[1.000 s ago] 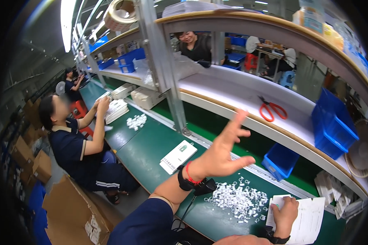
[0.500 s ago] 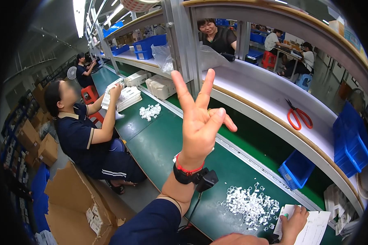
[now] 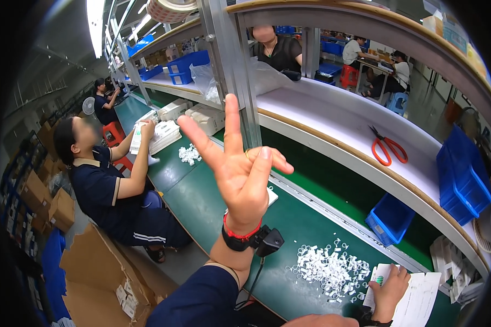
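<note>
My left hand is raised over the bench in a V sign, index and middle fingers spread and stretched, thumb bent over toward the other fingers. Nothing is in it. A red cord bracelet and a black strap with a small black camera circle that wrist. At the lower right my right hand closes its fingers on a white printed card lying on the bench. Left of it lies a loose pile of small white ring-shaped plastic pieces.
The green bench runs to the far left, where a co-worker handles white cards beside a smaller white pile. Red-handled scissors lie on the shelf. Blue bins and an open carton stand around.
The view has swung slightly. My left hand has shifted left and tilted, its two fingers still spread. A white item on the bench now shows behind it. My right hand stays on the card.
</note>
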`<state>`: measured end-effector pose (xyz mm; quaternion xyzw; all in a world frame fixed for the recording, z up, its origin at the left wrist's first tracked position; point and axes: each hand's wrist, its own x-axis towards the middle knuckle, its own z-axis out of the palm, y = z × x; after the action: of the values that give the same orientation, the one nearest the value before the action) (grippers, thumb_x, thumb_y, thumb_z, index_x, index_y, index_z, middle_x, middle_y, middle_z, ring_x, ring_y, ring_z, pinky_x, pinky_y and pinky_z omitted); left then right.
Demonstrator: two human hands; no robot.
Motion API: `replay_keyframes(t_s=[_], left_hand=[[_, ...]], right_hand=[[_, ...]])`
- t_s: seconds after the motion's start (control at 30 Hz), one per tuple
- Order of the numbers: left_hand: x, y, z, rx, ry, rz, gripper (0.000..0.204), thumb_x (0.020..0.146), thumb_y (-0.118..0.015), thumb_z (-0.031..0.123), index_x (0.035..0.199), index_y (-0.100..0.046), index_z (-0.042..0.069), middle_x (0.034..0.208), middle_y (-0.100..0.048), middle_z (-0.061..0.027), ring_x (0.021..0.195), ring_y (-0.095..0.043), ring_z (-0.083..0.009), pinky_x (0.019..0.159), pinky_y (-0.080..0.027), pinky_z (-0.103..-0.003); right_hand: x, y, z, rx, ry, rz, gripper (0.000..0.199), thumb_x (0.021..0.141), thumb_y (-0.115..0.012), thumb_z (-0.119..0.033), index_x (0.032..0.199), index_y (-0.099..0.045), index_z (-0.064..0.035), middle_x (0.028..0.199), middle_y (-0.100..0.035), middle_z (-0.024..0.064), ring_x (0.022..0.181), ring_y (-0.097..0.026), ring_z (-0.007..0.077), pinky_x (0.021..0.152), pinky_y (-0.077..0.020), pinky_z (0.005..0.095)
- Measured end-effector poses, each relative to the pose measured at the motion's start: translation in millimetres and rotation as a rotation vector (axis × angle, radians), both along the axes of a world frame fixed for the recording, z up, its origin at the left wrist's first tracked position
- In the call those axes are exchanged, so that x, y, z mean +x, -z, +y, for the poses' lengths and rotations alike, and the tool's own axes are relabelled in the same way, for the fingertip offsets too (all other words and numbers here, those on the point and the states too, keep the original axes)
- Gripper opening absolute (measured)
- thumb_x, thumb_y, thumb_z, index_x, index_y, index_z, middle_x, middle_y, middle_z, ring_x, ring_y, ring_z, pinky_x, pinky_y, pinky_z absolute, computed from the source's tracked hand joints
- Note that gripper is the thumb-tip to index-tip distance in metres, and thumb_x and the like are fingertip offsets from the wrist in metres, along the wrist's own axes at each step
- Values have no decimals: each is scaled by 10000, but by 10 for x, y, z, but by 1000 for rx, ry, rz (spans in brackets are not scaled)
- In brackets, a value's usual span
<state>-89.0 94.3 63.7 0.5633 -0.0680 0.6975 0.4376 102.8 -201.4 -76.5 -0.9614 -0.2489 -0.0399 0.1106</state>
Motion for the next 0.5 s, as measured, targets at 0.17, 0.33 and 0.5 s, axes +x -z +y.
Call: replay_keyframes(t_s=[0.17, 0.33, 0.5], left_hand=[[17, 15, 91, -41, 12, 81, 965, 849, -401, -148, 1441, 242, 260, 1513, -122, -265, 652, -640, -179, 620, -542, -263], [98, 101, -88, 263, -81, 279, 664, 832, -520, -82, 1419, -230, 28, 1344, -433, -254, 700, -644, -178, 685, -530, -276], [514, 315, -272, 452, 332, 862, 288, 808, -652, 72, 1084, -613, -4, 1008, -632, -143, 886, -626, -256, 785, -493, -347]], right_hand=[[-50, -20, 15, 43, 7, -29, 870, 456, -872, -56, 1246, -510, -30, 1291, -423, 186, 1180, -422, 364, 979, -374, 416], [-71, -175, 58, 139, 101, 53, 905, 528, -803, 54, 1340, -429, -82, 1273, -407, 186, 1146, -475, 374, 919, -438, 408], [114, -123, -120, 429, 0, 173, 800, 654, -662, 130, 1375, -399, -95, 1073, -601, 209, 969, -585, 437, 885, -472, 389]])
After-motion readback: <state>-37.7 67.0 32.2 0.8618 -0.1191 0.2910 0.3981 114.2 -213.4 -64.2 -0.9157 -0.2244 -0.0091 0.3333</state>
